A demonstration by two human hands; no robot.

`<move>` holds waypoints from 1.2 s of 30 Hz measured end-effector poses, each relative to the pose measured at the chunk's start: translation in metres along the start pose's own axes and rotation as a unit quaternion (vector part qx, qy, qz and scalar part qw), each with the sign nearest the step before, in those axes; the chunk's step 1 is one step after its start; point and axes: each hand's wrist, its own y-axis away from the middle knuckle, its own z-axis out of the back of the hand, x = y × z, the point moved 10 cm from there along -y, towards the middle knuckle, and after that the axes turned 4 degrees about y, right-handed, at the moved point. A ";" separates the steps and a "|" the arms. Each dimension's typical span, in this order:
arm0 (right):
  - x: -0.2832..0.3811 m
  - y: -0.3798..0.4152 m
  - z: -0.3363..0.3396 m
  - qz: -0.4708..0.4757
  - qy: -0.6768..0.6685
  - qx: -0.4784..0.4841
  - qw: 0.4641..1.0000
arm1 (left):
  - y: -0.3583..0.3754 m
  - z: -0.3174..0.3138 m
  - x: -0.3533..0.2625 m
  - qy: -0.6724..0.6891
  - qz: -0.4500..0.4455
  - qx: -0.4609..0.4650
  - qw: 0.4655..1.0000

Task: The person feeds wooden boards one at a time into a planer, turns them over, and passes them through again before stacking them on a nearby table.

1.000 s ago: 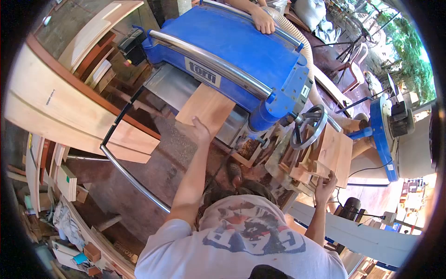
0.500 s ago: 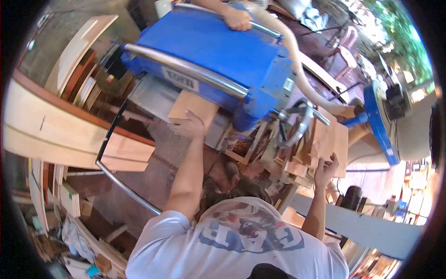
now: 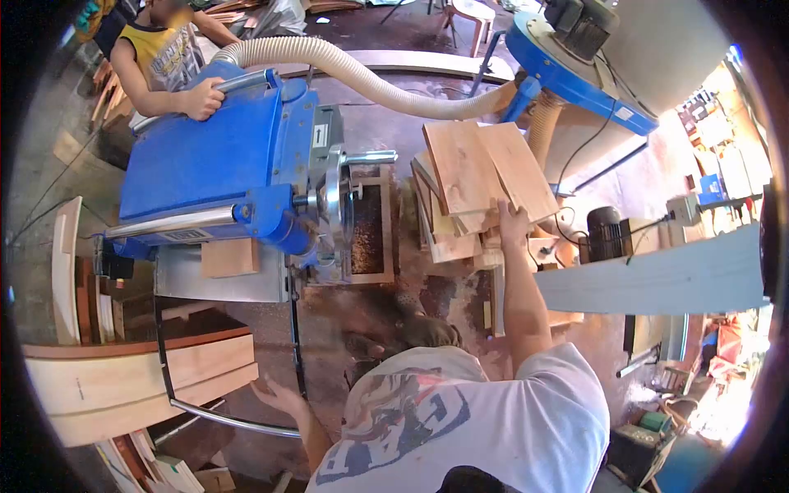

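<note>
My right hand (image 3: 513,223) grips the near edge of a wooden board (image 3: 516,168) at the top of a stack at right. Another board (image 3: 460,168) lies beside it, overlapping the uneven pile. Low at left, my left hand (image 3: 279,397) is open and holds nothing, near a curved metal bar (image 3: 234,423). A blue thickness planer (image 3: 205,156) stands ahead of me. One short board (image 3: 229,258) rests on its metal bed (image 3: 177,283), the far end hidden under the machine.
A co-worker's hand (image 3: 202,99) rests on the planer's far roller. A ribbed hose (image 3: 362,74) runs to a blue dust collector (image 3: 567,74). The planer's handwheel (image 3: 335,197) juts toward the stack. Long planks (image 3: 148,378) lie at left; a grey beam (image 3: 657,275) is at right.
My view has swung to the right. My left hand has come off the board at the planer and drawn back. My right hand has reached onto the stacked boards.
</note>
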 end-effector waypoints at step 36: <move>0.049 0.269 -0.059 -0.103 -0.594 0.669 0.435 | 0.208 -0.190 -0.271 0.078 -0.240 0.489 0.835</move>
